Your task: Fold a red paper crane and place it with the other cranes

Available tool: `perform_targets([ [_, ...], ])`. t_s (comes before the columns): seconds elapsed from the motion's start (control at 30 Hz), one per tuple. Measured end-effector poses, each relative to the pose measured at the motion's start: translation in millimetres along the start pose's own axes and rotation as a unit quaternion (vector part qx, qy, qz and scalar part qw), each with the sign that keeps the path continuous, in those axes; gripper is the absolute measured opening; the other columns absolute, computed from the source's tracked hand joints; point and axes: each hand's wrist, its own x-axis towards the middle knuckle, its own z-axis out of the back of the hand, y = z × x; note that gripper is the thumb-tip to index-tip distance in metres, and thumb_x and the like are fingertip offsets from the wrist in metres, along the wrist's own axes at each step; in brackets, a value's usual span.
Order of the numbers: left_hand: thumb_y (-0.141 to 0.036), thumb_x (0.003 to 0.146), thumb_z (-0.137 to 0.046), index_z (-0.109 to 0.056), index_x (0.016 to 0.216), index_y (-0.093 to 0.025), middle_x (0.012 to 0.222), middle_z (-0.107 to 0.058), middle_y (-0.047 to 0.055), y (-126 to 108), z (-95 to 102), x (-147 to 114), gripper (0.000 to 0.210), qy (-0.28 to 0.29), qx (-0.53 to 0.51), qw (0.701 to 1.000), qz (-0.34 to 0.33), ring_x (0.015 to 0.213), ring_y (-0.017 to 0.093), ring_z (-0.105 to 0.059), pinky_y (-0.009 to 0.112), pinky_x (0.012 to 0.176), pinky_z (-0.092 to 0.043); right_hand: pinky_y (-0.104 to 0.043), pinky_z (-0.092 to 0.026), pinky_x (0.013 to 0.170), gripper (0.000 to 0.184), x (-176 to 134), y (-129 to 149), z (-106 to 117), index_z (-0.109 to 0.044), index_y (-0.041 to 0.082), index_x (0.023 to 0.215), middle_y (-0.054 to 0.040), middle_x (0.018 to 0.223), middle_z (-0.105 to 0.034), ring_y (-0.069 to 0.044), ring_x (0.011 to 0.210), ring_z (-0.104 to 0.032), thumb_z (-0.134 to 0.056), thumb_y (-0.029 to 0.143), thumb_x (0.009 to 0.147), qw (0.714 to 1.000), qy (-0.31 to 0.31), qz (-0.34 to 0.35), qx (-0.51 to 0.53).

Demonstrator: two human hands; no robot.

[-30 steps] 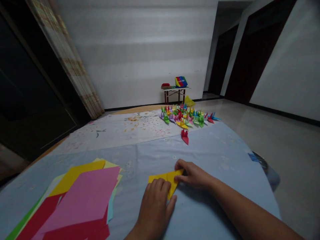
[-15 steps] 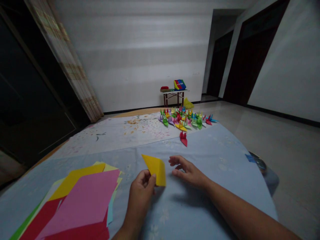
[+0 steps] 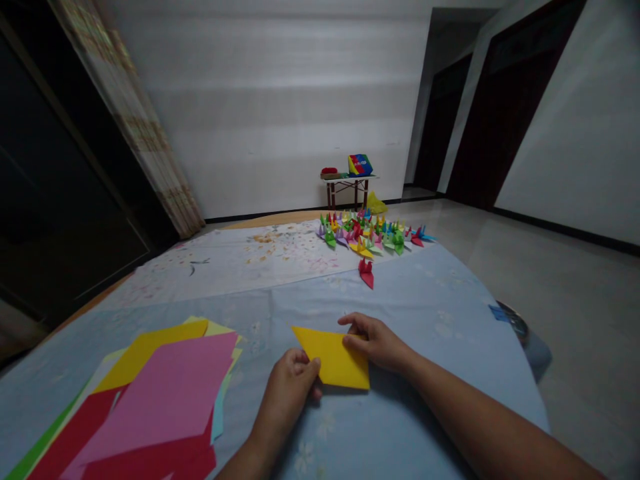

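Note:
A folded piece of yellow paper (image 3: 337, 360) is held between both hands just above the blue tablecloth (image 3: 420, 293). My left hand (image 3: 290, 383) pinches its left edge with the thumb on top. At the upper right edge, my right hand (image 3: 377, 341) grips the paper, thumb on the near face and fingers partly hidden behind it. Beyond the hands, a single red paper crane (image 3: 366, 273) rests on the cloth. To the left lies a loose stack of coloured sheets, with a pink sheet (image 3: 173, 390) on top and a yellow sheet (image 3: 145, 353) beside it.
Many folded paper cranes (image 3: 357, 233) crowd the far right of the table on a white floral cloth (image 3: 225, 260). Behind them a small side table (image 3: 350, 179) carries a colourful box (image 3: 360, 165). A stool (image 3: 533, 347) stands by the table's right edge.
My right hand has closed on the yellow paper, which it was apart from before. The paper has shifted right and now faces me more flatly.

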Motion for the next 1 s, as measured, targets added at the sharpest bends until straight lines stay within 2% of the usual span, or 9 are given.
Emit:
perform_targets([
  [0.07, -0.043, 0.076, -0.047, -0.047, 0.064, -0.020, 0.050, -0.058, -0.002, 0.3, 5.5, -1.1, 0.026, -0.001, 0.127, 0.991, -0.043, 0.042, 0.013, -0.050, 0.022, 0.042, -0.032, -0.020, -0.039, 0.057, 0.028, -0.4, 0.0, -0.5, -0.055, 0.018, 0.105, 0.0028, 0.070, -0.054, -0.010, 0.061, -0.049, -0.054, 0.023, 0.077, 0.999, -0.002, 0.003, -0.040],
  [0.2, -0.035, 0.078, -0.049, -0.054, 0.064, -0.020, 0.060, -0.060, -0.001, -3.0, 15.4, -6.5, 0.021, -0.073, 0.359, 0.921, -0.131, 0.060, 0.017, -0.057, 0.026, 0.055, -0.038, -0.021, -0.039, 0.060, 0.029, -1.1, 1.3, -1.9, -0.056, 0.019, 0.105, 0.0022, 0.072, -0.058, -0.011, 0.064, -0.052, -0.053, 0.020, 0.076, 0.994, -0.006, 0.007, -0.109],
  [0.27, -0.027, 0.078, -0.050, -0.059, 0.078, -0.020, 0.077, -0.064, 0.002, -2.6, 16.8, -7.6, 0.012, -0.087, 0.387, 0.897, -0.196, 0.077, 0.018, -0.059, 0.028, 0.067, -0.042, -0.022, -0.040, 0.061, 0.029, -1.0, 1.0, -3.9, -0.056, 0.020, 0.105, 0.0017, 0.072, -0.059, -0.011, 0.065, -0.053, -0.053, 0.021, 0.076, 0.990, -0.006, 0.010, -0.138],
  [0.4, -0.019, 0.079, -0.051, -0.062, 0.097, -0.021, 0.107, -0.060, 0.007, 3.3, 14.8, -5.4, 0.021, -0.058, 0.395, 0.861, -0.316, 0.104, 0.021, -0.052, 0.036, 0.090, -0.039, -0.024, -0.042, 0.065, 0.030, -0.2, -1.1, -6.1, -0.056, 0.021, 0.107, -0.0003, 0.078, -0.062, -0.013, 0.070, -0.056, -0.054, 0.023, 0.077, 0.983, -0.011, 0.023, -0.180],
  [0.57, -0.021, 0.082, -0.049, -0.065, 0.098, -0.023, 0.106, -0.063, 0.007, 8.1, 14.0, -3.6, 0.023, -0.037, 0.407, 0.856, -0.318, 0.102, 0.021, -0.054, 0.040, 0.091, -0.040, -0.030, -0.042, 0.083, 0.034, -4.0, 3.3, 8.9, -0.058, 0.020, 0.107, -0.0066, 0.101, -0.058, -0.017, 0.092, -0.054, -0.062, 0.032, 0.075, 0.980, 0.017, 0.084, -0.177],
  [0.63, -0.021, 0.081, -0.049, -0.065, 0.097, -0.023, 0.106, -0.063, 0.006, 7.8, 14.1, -3.6, 0.022, -0.041, 0.403, 0.857, -0.318, 0.102, 0.021, -0.054, 0.040, 0.091, -0.040, -0.035, -0.035, 0.095, 0.040, -7.8, 8.3, 17.4, -0.061, 0.023, 0.104, -0.0081, 0.119, -0.050, -0.021, 0.112, -0.044, -0.069, 0.039, 0.068, 0.973, 0.066, 0.116, -0.188],
  [0.7, -0.021, 0.081, -0.049, -0.065, 0.096, -0.023, 0.105, -0.063, 0.006, 7.2, 13.9, -3.6, 0.022, -0.043, 0.397, 0.860, -0.319, 0.102, 0.020, -0.055, 0.039, 0.091, -0.040, -0.040, -0.029, 0.099, 0.045, -11.9, 13.9, 23.3, -0.062, 0.026, 0.102, -0.0063, 0.126, -0.045, -0.024, 0.119, -0.036, -0.073, 0.042, 0.062, 0.964, 0.119, 0.116, -0.205],
  [0.83, -0.020, 0.081, -0.049, -0.065, 0.095, -0.023, 0.106, -0.063, 0.006, 7.0, 13.6, -3.2, 0.021, -0.043, 0.390, 0.866, -0.311, 0.102, 0.021, -0.055, 0.040, 0.091, -0.040, -0.043, -0.027, 0.098, 0.042, -17.6, 22.0, 24.8, -0.064, 0.030, 0.100, -0.0038, 0.124, -0.049, -0.025, 0.119, -0.035, -0.074, 0.039, 0.061, 0.943, 0.191, 0.125, -0.243],
  [1.0, -0.022, 0.082, -0.049, -0.065, 0.097, -0.023, 0.107, -0.062, 0.007, 11.2, 13.9, -1.8, 0.022, -0.042, 0.391, 0.862, -0.319, 0.104, 0.021, -0.053, 0.042, 0.092, -0.039, -0.041, -0.028, 0.097, 0.032, -20.1, 26.3, 22.6, -0.066, 0.027, 0.097, -0.0043, 0.120, -0.053, -0.024, 0.116, -0.039, -0.070, 0.030, 0.065, 0.935, 0.193, 0.138, -0.264],
])
